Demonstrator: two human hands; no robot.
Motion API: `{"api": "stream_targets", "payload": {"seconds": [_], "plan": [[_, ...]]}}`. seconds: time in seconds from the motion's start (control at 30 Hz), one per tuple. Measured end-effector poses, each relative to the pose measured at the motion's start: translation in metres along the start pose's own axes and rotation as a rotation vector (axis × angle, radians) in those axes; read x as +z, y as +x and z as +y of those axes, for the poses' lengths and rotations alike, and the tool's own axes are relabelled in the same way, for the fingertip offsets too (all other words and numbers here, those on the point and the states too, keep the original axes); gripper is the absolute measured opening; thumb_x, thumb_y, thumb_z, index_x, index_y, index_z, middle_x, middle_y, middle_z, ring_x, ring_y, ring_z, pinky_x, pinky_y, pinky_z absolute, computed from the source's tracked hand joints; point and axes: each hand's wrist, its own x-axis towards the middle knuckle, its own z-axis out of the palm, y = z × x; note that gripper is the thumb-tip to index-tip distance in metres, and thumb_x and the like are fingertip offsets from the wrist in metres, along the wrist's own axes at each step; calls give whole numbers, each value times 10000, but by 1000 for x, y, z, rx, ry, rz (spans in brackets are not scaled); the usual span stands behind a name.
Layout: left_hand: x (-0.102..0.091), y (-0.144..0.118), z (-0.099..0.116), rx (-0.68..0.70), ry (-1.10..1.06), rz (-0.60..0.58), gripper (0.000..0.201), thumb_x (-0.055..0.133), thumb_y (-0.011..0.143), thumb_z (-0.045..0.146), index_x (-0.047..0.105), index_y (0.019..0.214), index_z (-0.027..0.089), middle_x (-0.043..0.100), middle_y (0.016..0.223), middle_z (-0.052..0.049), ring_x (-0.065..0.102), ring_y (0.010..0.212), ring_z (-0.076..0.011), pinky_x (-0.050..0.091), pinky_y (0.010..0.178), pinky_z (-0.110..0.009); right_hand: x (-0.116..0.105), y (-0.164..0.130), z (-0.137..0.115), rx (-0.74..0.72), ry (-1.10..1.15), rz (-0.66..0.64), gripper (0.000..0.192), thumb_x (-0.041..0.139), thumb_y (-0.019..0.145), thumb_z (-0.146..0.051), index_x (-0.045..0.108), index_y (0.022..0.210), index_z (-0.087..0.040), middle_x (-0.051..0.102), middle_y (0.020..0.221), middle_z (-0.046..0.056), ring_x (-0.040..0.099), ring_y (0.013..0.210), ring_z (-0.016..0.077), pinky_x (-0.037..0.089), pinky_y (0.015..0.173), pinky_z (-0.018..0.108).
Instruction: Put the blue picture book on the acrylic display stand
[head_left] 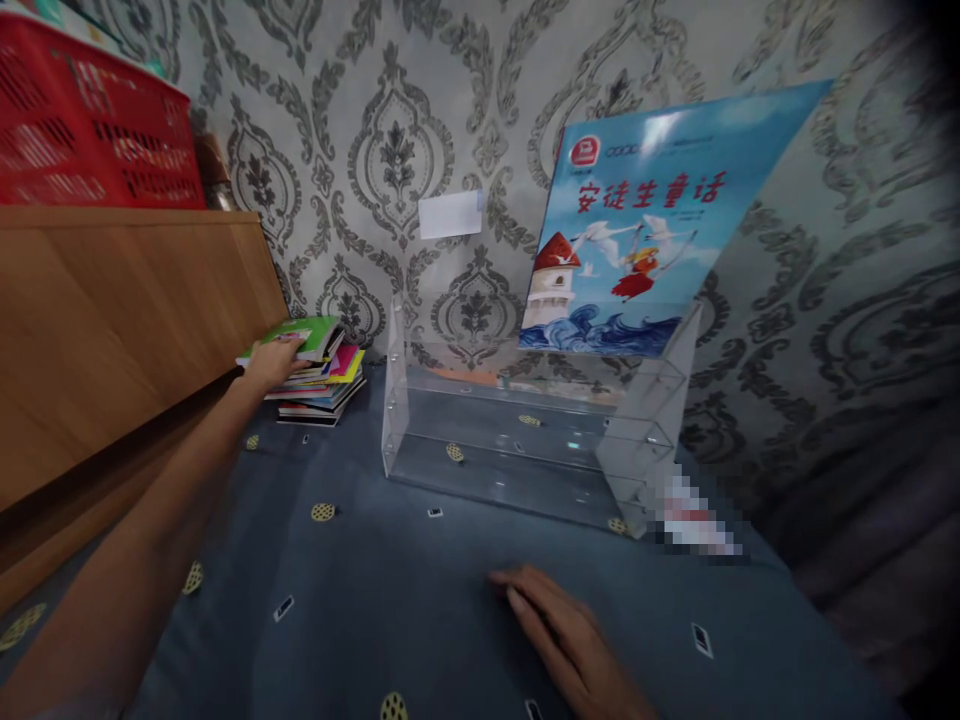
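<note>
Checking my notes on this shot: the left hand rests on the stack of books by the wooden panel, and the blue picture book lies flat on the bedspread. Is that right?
Not quite. The head view shows the blue picture book standing upright in the clear acrylic rack, not lying flat. The left hand does rest on the stack of books.

Open cloth centre; clutter far side.
Bare blue cloth (390, 590) near/mid is passable. Far: book stack (319, 372) left, clear rack (525, 420) w/ big book (645, 220) centre-right; wood panel (112, 320) blocks left.

Clear plastic rack (420, 420) — glossy bk cover (637, 230)
</note>
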Motion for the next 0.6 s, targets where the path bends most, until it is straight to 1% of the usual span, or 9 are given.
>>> {"api": "stream_targets", "payload": {"seconds": [0.2, 0.3, 0.47, 0.6], "plan": [[-3, -4, -2, 37, 52, 10, 470, 513, 975, 453, 594, 1363, 200, 689, 1304, -153, 633, 1210, -339, 469, 964, -424, 1, 3, -2, -17, 44, 6, 455, 374, 1047, -525, 729, 1125, -251, 765, 1093, 93, 730, 1065, 235, 619, 923, 348], [-5, -10, -1, 48, 68, 25, 438, 463, 997, 426, 605, 1348, 207, 697, 1289, -145, 648, 1188, -332, 480, 948, -416, -1, 4, -5, -25, 47, 6, 456, 376, 1045, -523, 729, 1122, -244, 764, 1092, 97, 728, 1067, 240, 613, 936, 360], [-8, -26, 2, 63, 75, 54, 421, 424, 1007, 351, 600, 1353, 189, 703, 1273, -152, 654, 1181, -319, 483, 955, -411, -4, 5, -12, -23, 50, 5, 442, 373, 1044, -516, 727, 1119, -263, 763, 1098, 91, 731, 1047, 237, 623, 908, 353], [-12, -42, 4, 82, 69, 71, 423, 425, 1006, 334, 572, 1371, 180, 690, 1297, -151, 650, 1191, -301, 476, 979, -399, -2, 3, -10, -11, 35, 2, 458, 373, 1038, -534, 726, 1120, -255, 758, 1115, 96, 720, 1084, 248, 608, 953, 386]]}}
